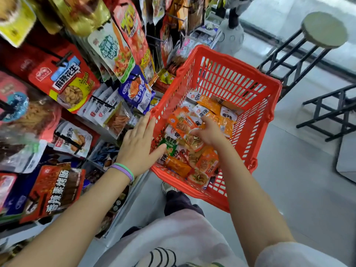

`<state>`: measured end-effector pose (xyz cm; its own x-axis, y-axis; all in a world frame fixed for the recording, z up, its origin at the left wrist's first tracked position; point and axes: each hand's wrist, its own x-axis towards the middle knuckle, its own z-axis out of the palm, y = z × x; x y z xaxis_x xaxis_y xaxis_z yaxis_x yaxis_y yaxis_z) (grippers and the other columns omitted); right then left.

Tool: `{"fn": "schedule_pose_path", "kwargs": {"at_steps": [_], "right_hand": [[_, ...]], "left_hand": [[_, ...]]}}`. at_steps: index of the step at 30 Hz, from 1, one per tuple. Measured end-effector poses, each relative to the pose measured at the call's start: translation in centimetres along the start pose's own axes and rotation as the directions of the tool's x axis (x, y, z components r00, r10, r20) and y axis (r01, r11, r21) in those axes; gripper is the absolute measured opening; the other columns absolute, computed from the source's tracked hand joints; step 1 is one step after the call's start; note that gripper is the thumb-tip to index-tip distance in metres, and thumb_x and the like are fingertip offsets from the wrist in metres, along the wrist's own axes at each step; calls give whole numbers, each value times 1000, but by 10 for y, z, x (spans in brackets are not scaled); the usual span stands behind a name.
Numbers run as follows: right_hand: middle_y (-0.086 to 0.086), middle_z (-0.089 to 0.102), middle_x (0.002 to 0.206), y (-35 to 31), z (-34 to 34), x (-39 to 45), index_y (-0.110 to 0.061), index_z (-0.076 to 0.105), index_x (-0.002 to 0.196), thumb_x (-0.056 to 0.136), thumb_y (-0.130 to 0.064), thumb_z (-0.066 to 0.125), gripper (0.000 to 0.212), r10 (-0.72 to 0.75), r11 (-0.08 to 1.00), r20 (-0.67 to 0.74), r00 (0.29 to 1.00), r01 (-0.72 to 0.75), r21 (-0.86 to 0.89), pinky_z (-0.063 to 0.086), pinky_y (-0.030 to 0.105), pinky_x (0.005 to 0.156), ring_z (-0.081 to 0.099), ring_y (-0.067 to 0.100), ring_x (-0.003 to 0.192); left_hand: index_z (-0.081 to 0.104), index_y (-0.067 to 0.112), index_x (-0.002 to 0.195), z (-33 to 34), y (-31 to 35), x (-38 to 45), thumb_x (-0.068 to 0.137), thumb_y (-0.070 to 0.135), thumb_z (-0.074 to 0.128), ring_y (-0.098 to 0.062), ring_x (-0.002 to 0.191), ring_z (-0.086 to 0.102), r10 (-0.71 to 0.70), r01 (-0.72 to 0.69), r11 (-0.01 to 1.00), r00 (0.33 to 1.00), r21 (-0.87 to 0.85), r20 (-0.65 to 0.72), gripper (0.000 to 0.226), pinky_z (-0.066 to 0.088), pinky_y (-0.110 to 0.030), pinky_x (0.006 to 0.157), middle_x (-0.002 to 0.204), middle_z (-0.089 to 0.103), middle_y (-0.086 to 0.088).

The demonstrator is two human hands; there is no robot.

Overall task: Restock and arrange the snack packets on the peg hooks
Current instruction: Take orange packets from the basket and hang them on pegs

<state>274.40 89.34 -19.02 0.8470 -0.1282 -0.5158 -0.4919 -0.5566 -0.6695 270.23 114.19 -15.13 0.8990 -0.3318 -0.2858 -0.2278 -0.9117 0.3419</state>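
Right hand pinches snack packet inside basket.

I am looking down at a pale grey floor that is catching soft daylight. At two o'clock a round stool on black metal legs is standing, with more black metal frames sitting at three o'clock, near a bright glass front at one o'clock.
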Motion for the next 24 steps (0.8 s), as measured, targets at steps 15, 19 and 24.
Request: {"fn": "schedule_pose_path", "kwargs": {"at_steps": [15, 19, 24], "right_hand": [[11, 70, 122, -89, -77, -52, -18, 62, 125, 84, -35, 80, 48, -260, 676, -237, 936, 351, 648, 55, 54, 96, 68, 32, 112], [6, 51, 150, -77, -61, -28, -27, 46, 145, 63, -68, 86, 100, -215, 609, -248, 945, 328, 722, 43, 62, 108, 48, 32, 138], [6, 49, 151, -104, -56, -46, -24, 45, 146, 63, -62, 90, 102, -214, 545, -207, 955, 293, 786, 43, 63, 108, 46, 31, 139]], "left_hand": [[65, 35, 107, -99, 95, 48, 93, 37, 70, -13, 109, 68, -47, 168, 467, 985, -868, 166, 16, 53, -20, 79, 107, 71, 16], [64, 38, 105, -109, 91, 42, 95, 30, 69, 9, 96, 65, 4, 133, 471, 988, -872, 153, 14, 48, -6, 72, 96, 71, 32], [56, 36, 120, -122, 79, 26, 95, 23, 67, 22, 103, 55, -43, 132, 414, 991, -901, 126, 30, 43, -4, 87, 121, 58, 25]]}}
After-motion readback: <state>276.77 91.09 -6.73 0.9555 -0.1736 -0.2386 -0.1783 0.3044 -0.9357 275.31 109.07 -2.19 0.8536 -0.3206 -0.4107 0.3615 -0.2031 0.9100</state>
